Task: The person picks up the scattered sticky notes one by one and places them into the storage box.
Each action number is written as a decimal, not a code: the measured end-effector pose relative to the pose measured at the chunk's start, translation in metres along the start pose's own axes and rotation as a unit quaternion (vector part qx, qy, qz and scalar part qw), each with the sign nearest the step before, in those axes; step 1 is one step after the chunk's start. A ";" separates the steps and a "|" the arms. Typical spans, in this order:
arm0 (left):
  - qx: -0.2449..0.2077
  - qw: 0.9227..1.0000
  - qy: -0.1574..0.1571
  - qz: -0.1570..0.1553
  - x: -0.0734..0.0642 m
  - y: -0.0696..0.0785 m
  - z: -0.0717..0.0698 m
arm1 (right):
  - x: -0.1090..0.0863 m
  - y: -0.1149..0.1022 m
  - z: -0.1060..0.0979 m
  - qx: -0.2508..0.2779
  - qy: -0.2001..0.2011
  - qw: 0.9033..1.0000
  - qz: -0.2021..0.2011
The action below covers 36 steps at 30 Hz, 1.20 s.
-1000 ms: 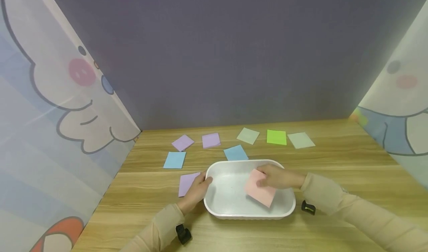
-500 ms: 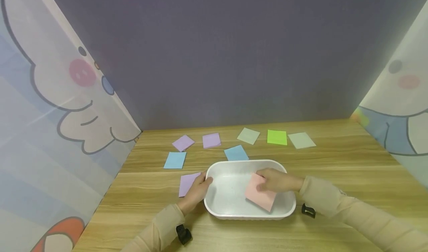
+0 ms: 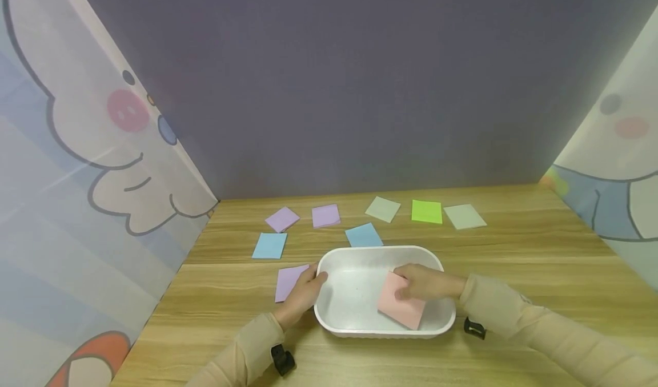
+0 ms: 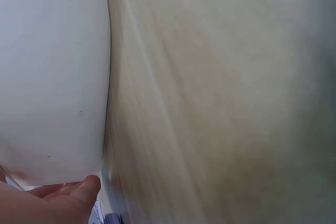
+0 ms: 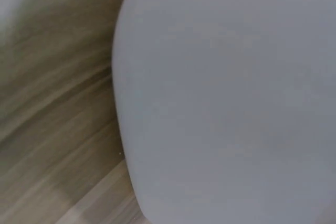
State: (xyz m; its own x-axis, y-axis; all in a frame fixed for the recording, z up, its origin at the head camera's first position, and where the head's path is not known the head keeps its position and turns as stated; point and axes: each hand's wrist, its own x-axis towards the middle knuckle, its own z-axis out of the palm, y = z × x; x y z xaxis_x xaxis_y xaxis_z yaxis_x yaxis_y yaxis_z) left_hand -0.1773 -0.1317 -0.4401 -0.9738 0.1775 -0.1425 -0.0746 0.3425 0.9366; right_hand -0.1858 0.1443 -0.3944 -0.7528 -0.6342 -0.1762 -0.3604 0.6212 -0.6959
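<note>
Pink paper square [image 3: 402,311] is inside the white tray [image 3: 350,295], pinched by your right hand [image 3: 422,281] and not yet released, while your left hand [image 3: 302,294] grips the tray's left end and eight other squares [image 3: 426,211] lie outside on the table [image 3: 216,318]

Soft, even light fills the head view; the tabletop [image 3: 534,250] is bright, the grey backdrop [image 3: 360,90] dim, the right-hand printed panel [image 3: 612,147] washed pale; the white tray [image 3: 349,301] has a mild sheen on its floor, with thin shadow below the pink note [image 3: 403,310]; the left wrist view is blurred, its dark right edge perhaps shadow, perhaps something out of focus; the right wrist view is dim, grey and soft.
</note>
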 end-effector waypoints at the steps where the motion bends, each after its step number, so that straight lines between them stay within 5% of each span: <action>1: -0.001 1.000 0.000 0.000 0.000 0.000 0.000 | 0.000 0.000 0.001 0.001 -0.002 1.000 0.001; 36: -0.014 1.000 -0.012 0.004 0.001 0.000 -0.002 | 0.004 0.001 0.011 -0.036 -0.012 0.999 0.007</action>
State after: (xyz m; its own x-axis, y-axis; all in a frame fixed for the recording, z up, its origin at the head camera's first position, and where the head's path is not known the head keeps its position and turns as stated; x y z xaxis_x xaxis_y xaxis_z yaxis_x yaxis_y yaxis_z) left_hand -0.1785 -0.1331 -0.4399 -0.9691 0.2019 -0.1414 -0.0724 0.3152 0.9463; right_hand -0.1837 0.1372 -0.4032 -0.7452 -0.6350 -0.2036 -0.3884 0.6615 -0.6415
